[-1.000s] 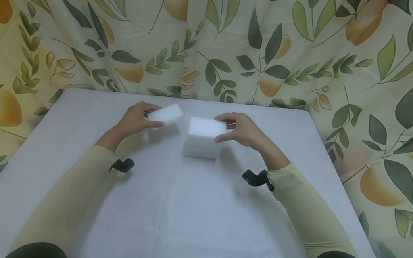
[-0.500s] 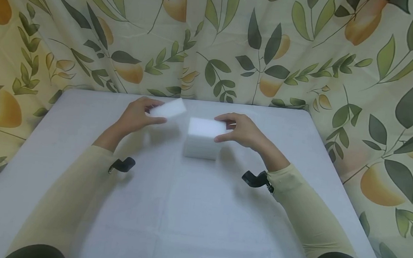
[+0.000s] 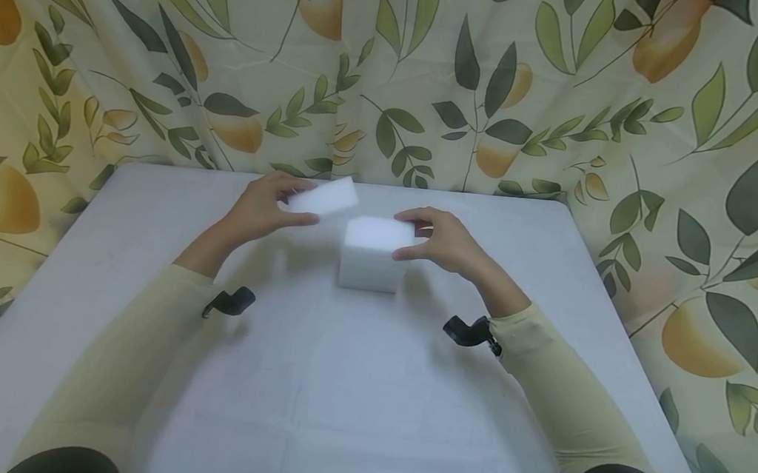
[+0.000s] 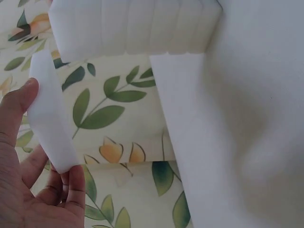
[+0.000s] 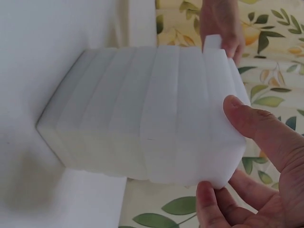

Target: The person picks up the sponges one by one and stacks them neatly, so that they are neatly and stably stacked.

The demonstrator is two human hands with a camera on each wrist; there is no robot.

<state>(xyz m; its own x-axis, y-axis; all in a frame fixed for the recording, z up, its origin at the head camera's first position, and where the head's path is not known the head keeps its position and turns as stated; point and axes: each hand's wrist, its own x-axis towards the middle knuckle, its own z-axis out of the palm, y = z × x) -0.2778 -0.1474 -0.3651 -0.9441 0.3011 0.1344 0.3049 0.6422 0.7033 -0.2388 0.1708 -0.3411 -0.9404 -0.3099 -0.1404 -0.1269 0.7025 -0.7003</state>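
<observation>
A stack of white sponge blocks stands upright on the table, several flat layers high, as the right wrist view shows of its side. My right hand grips the upper layers at the stack's right side, thumb on the near face and fingers on the far one. To the left, my left hand pinches one loose sponge block by its edges between thumb and fingers. That block is tilted and held up in the air, beside the stack's top.
A white cloth covers the table. Behind it hangs a curtain printed with leaves and fruit. A black wrist mount sits on the left sleeve, and another black mount on the right one.
My left hand has moved up and to the right with its sponge block, bringing it closer to the stack's top. My right hand and the stack have stayed in place.
</observation>
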